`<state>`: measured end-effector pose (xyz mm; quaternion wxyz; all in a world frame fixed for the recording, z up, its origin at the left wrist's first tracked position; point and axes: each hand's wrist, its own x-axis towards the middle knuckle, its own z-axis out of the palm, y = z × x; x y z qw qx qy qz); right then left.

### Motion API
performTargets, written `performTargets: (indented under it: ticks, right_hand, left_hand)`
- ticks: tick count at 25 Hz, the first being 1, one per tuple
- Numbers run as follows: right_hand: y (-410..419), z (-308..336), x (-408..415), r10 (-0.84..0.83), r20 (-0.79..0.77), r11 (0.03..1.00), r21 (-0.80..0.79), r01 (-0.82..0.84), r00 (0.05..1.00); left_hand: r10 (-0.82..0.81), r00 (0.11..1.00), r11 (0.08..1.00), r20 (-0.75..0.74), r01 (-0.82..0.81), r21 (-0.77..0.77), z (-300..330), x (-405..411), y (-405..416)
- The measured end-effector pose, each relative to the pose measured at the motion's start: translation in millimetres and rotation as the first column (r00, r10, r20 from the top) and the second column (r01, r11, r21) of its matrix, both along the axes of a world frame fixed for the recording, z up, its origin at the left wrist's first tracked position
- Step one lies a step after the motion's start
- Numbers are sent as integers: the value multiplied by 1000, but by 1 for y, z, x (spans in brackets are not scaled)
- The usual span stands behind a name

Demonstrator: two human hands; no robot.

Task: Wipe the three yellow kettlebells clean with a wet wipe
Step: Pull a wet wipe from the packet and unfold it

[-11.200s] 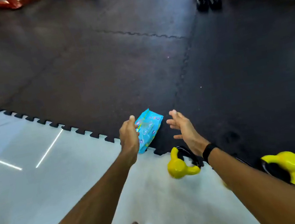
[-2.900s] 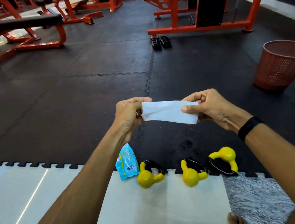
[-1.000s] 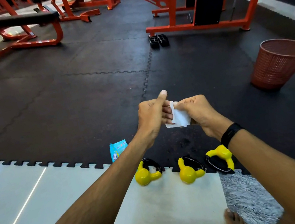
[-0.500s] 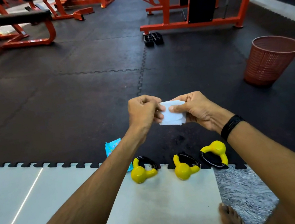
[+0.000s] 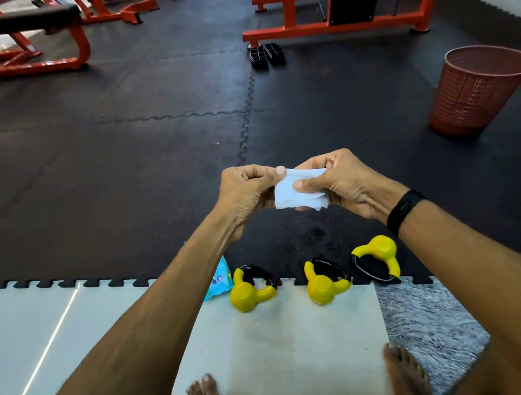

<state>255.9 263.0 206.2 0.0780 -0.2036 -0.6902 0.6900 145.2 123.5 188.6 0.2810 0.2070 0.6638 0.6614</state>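
I pinched the wipe (image 5: 298, 192) between my left hand (image 5: 246, 194) and right hand (image 5: 342, 183), folding it into a pad that would fit my palm. The three kettlebells (image 5: 325, 285) lay untouched by my feet, within easy reach.

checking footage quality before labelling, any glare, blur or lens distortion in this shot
Head view: bright streaks of glare on the glossy pale floor at left; wide-angle bending stretches both forearms at the bottom corners; the wet wipe in the left hand and right hand is sharp, as are the three yellow kettlebells; the orange frames at top look softer.
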Motion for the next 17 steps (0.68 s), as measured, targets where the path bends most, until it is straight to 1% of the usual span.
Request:
performTargets:
  ticks: [3, 5, 6, 8, 9, 10, 11, 12, 14, 16, 17]
  right_hand:
    - [6, -3, -1, -32, 0, 999, 12, 32, 999]
    - [9, -11, -2, -53, 26, 994, 93, 51, 998]
    - [10, -19, -4, -68, 53, 988, 146, 59, 996]
    - [12, -42, -10, -80, 134, 958, 284, 39, 988]
    - [12, -56, -16, -77, 177, 935, 353, 9, 981]
    - [13, -70, -22, -73, 215, 915, 403, -21, 974]
    - [14, -84, -29, -66, 245, 899, 434, -48, 967]
    - [15, -98, -36, -56, 272, 883, 463, -80, 961]
    - [20, -127, -52, -4, 325, 844, 509, -171, 946]
    - [27, -156, -64, 47, 372, 814, 524, -251, 927]
    - [31, -175, -70, 62, 386, 811, 518, -272, 920]
  left_hand:
    - [-42, 999, 999, 3, 42, 17, -4, -3, 6]
    - [-50, 999, 999, 4, 50, 2, -12, -5, 10]
    - [-37, 999, 999, 0, 37, -38, -21, -7, 13]
    - [-22, 997, 979, -74, 7, -205, -48, -14, 16]
    - [-43, 988, 946, -145, -7, -325, -66, -19, 15]
    - [-85, 972, 889, -221, -26, -457, -88, -26, 13]
    - [-149, 953, 817, -263, -32, -576, -112, -32, 9]
    - [-223, 939, 739, -262, -12, -673, -138, -36, 5]
    - [-366, 910, 618, -194, 83, -781, -189, -35, 1]
    - [-455, 876, 547, -162, 132, -826, -234, -29, 1]
    - [-477, 862, 520, -172, 119, -846, -256, -26, 3]
